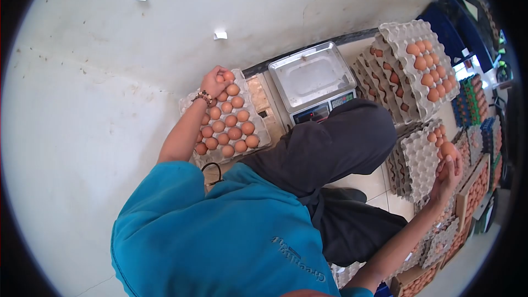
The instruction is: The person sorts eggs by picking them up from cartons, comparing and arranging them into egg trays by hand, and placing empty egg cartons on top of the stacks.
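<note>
My left hand (212, 82), with a beaded bracelet at the wrist, is at the far end of a grey egg tray (187, 104) on the left. Its fingers are curled round an egg (220, 78) there. Brown eggs (234, 133) fill most of the visible cups of this tray. On the right, my right hand (450, 173) grips a brown egg (448, 150) between thumb and fingers. That egg is just above the edge of a stacked grey tray (421, 157), which has a few eggs at its far corner.
A digital scale with a steel pan (312, 77) stands between the tray stacks, beyond my knee (352, 137). Taller stacked trays (396, 36) hold eggs at the back right. Boxes of eggs (476, 187) and blue crates (459, 27) line the far right. A wall (110, 49) rises at left.
</note>
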A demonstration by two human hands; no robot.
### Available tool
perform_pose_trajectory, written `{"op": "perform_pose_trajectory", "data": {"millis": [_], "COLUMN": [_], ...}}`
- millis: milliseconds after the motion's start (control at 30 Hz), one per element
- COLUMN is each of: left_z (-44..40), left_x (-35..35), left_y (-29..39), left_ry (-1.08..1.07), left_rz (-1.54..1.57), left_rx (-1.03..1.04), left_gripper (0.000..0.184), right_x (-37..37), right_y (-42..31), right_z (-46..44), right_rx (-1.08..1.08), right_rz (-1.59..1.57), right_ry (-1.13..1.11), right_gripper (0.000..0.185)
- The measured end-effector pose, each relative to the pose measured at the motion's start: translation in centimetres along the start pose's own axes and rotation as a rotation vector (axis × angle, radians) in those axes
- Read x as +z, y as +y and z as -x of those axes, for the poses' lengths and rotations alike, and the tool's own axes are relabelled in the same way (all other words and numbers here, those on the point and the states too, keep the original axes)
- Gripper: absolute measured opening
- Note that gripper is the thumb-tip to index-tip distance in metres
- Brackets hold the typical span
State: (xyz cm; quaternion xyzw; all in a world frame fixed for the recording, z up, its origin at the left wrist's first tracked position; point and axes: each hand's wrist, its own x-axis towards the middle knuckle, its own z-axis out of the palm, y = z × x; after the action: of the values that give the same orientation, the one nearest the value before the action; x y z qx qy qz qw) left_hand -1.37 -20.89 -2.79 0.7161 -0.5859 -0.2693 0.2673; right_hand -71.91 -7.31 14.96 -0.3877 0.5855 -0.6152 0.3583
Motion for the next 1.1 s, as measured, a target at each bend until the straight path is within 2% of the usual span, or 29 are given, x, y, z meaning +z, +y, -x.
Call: {"op": "perform_pose_trajectory", "data": {"millis": [167,233,300,367,467,667,867,967,1033,1100], "left_z": [-0.3,-0.6,-1.2,-2.0,-1.3,2.1,4.7,4.0,4.3,4.6], "left_x": [-1.4,-1.7,-2.0,-2.0,-2.3,-1.1,-1.0,-0.3,-0.7,-1.1], "left_y": [-0.4,-1.3,-2.8,-4.8,-4.7,-3.5,-0.4,-3.9,-2.4,0.6], "left_ry": [-0.103,0.027,0.107,0.136,0.093,0.143,0.168,0.277,0.303,0.348], "left_rz": [0.055,-0.007,0.150,0.527,0.596,0.063,-0.242,-0.171,-0.127,-0.034], "left_rx": [0.001,-0.047,-0.140,-0.278,-0.249,0.132,0.154,0.186,0.146,0.194], "left_gripper": [0.022,0.025,0.029,0.034,0.033,0.028,0.027,0.026,0.025,0.025], "right_x": [-0.7,-0.6,-0.5,-0.4,-0.2,-0.5,-0.4,0.9,1.6,2.8], "right_y": [0.4,0.4,0.3,0.2,0.0,0.2,0.3,-0.2,-0.5,-0.9], "right_z": [0.0,0.0,0.1,0.1,0.2,0.2,0.2,0.6,1.1,1.7], "right_rx": [-0.011,-0.020,-0.024,-0.023,-0.011,-0.013,0.002,0.016,0.011,-0.010], "right_rz": [0.023,0.022,0.020,0.020,0.023,0.025,0.008,0.013,0.001,0.006], "right_ry": [-0.007,0.003,0.010,0.012,0.015,0.004,0.023,0.011,-0.025,-0.060], "right_gripper": [0.033,0.033,0.032,0.032,0.030,0.030,0.031,0.031,0.032,0.034]}}
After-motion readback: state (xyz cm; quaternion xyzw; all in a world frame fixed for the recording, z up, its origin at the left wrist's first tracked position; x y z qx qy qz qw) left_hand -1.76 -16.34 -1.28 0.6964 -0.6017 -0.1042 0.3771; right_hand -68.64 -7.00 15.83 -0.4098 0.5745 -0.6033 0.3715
